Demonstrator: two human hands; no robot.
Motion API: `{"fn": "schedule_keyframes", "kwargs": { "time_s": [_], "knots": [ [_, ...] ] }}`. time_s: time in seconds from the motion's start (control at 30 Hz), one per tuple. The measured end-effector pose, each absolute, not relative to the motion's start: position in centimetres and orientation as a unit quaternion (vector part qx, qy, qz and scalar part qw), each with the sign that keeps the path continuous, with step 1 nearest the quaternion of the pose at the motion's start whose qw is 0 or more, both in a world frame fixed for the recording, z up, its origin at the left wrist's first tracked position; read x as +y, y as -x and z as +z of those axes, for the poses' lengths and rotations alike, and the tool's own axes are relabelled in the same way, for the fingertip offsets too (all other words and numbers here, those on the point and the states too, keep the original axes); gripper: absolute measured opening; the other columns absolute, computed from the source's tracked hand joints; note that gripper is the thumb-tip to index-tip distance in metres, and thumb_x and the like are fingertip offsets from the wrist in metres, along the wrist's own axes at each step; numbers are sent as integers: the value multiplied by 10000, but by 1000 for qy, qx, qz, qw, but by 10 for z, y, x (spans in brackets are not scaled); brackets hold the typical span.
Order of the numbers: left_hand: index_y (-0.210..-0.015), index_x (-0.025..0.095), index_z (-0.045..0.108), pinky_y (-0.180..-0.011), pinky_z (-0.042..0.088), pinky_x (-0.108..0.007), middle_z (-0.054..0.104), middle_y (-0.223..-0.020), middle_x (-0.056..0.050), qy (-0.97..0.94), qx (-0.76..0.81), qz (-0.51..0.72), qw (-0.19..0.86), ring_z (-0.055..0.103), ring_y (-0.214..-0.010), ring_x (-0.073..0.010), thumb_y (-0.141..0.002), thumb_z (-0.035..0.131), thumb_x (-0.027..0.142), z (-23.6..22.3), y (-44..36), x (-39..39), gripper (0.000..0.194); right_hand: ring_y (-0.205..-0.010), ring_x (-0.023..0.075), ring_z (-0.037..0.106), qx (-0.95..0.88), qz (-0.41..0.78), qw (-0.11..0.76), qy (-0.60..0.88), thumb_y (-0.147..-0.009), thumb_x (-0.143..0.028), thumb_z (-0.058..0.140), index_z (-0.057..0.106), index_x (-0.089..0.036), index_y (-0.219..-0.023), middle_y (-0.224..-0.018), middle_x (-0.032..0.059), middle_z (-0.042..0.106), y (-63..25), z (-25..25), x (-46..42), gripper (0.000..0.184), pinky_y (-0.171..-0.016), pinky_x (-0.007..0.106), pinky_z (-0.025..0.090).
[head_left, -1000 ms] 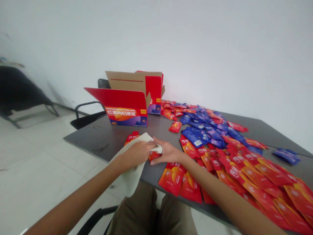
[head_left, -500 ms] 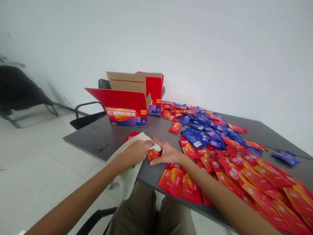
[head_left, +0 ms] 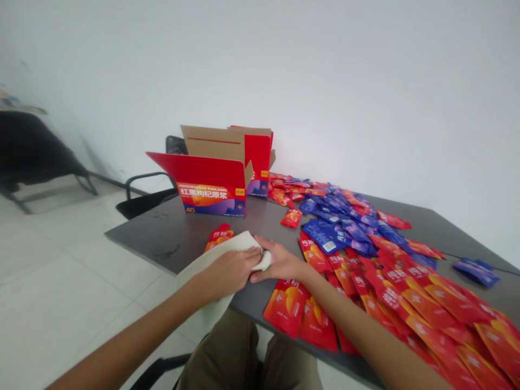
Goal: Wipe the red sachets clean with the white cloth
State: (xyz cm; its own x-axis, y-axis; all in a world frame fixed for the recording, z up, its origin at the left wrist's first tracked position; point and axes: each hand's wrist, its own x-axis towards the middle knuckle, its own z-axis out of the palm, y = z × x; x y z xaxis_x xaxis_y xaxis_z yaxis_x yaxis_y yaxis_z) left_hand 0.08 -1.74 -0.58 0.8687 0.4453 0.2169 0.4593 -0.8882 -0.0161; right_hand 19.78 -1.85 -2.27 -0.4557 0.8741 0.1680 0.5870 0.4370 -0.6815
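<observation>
Wall (head_left: 345,97) fills the far side, above a pale floor (head_left: 81,260). Table (head_left: 414,216) stretches from left to right, dark grey, its near edge above the person's legs (head_left: 247,357). At left, well apart from it, stands a black seat (head_left: 36,146); a chair (head_left: 148,201) stands just beyond the table's left part.

Red pouches (head_left: 422,303) overlap in a broad spread at near right. Beyond them, blue pouches (head_left: 345,216) lie heaped with some red ones, trailing toward the far edge. Two boxes stand open, flaps up: the front box (head_left: 213,200) left of centre, the rear box (head_left: 259,162) just behind it to the right.

Cloth (head_left: 215,254), off-white, hangs over the near edge. The left hand (head_left: 231,271) bears on it, fingers together and closed on the fabric. The right hand (head_left: 280,260) meets its right end, thumb apart from the fingers; whether they pinch, I cannot tell. What lies beneath the cloth there is hidden.

One pouch (head_left: 219,235) shows beyond the cloth, partly covered; a loose pouch (head_left: 291,218) lies between the boxes and the near red spread.
</observation>
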Motion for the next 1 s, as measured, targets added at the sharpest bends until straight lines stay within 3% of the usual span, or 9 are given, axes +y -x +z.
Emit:
{"fn": "schedule_keyframes", "kwargs": {
  "time_s": [0.07, 0.23, 0.43, 0.63, 0.83, 1.0],
  "knots": [
    [-1268, 87, 517, -1051, 404, -334, 565, -1322, -163, 969, -218, -112, 32, 529, -1234, -231, -850, 458, 72, -7, 0, -20, 423, -1313, 316, 463, -806, 279, 258, 453, -461, -529, 847, 385, -203, -1427, -1437, 141, 472, -197, -22, -19, 1119, -1120, 473, 319],
    [-1196, 116, 571, -900, 506, -375, 667, -1148, -142, 938, -332, -94, 20, 664, -996, -247, -846, 414, 36, 2, -1, -6, 392, -1362, 323, 395, -795, 286, 255, 471, -478, -586, 819, 359, -179, -1440, -1478, 146, 412, -198, -20, -20, 1141, -1154, 479, 260],
    [-1256, 71, 529, -1066, 394, -340, 556, -1334, -171, 971, -212, -102, 37, 481, -1285, -237, -843, 447, 58, -12, 0, -19, 422, -1338, 327, 430, -807, 271, 245, 465, -439, -532, 852, 378, -166, -1430, -1449, 171, 446, -196, -20, -18, 1158, -1131, 479, 307],
    [-1193, 106, 568, -897, 506, -372, 645, -1203, -151, 938, -331, -95, 29, 655, -1023, -253, -836, 394, 30, -2, -3, -8, 404, -1368, 325, 386, -799, 277, 250, 471, -483, -588, 816, 365, -170, -1437, -1479, 158, 404, -197, -20, -20, 1136, -1157, 485, 256],
    [-1236, 86, 536, -1034, 417, -329, 599, -1279, -155, 971, -219, -93, 25, 539, -1220, -234, -829, 466, 52, -2, -3, -21, 415, -1349, 330, 414, -810, 275, 242, 458, -452, -528, 849, 364, -193, -1439, -1455, 159, 442, -196, -19, -19, 1150, -1146, 491, 271],
    [-1206, 138, 571, -922, 493, -354, 654, -1202, -123, 943, -317, -98, 14, 653, -1030, -228, -858, 418, 55, 4, -1, -7, 389, -1357, 324, 403, -797, 285, 252, 468, -480, -584, 819, 383, -177, -1429, -1464, 148, 431, -197, -19, -20, 1121, -1159, 472, 260]
  ]
}}
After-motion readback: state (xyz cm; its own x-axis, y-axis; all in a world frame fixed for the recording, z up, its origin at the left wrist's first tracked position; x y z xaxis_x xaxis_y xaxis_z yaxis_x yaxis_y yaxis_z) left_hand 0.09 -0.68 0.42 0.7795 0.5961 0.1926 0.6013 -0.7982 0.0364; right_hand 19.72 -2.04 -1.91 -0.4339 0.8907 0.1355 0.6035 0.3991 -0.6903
